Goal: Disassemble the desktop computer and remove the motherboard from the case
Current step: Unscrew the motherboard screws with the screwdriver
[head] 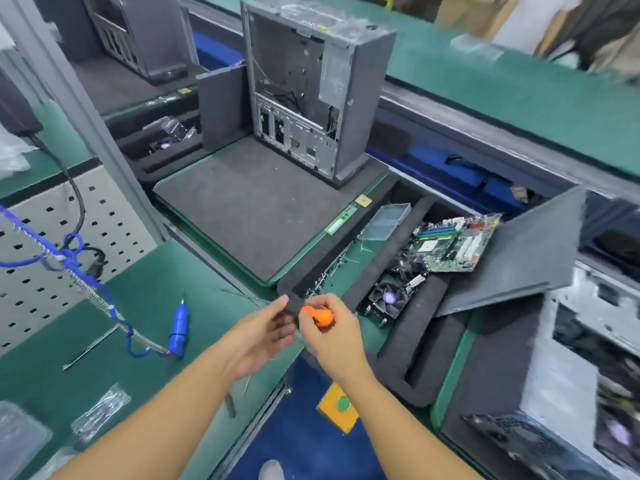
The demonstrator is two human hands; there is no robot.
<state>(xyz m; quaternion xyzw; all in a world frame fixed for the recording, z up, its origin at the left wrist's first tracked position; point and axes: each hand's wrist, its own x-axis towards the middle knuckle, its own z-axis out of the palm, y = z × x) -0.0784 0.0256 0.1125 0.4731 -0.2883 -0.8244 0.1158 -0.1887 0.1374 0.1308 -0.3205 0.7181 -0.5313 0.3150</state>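
Green bench (145,306), grey foam mat (256,209). Computer case (360,109) upright at mat's far edge, side open. Motherboard (450,244) lying in foam tray (415,341) to right. Right hand (332,337) curled round orange tool (317,315); left hand (263,334) slack, just beside it.

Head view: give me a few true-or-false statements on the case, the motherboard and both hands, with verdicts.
1. The computer case stands upright on the foam mat. True.
2. The motherboard is mounted inside the case. False: it lies in the foam tray to the right.
3. The right hand grips an orange-handled tool. True.
4. The left hand holds the blue electric screwdriver. False: the screwdriver lies on the green bench; the left hand is open.
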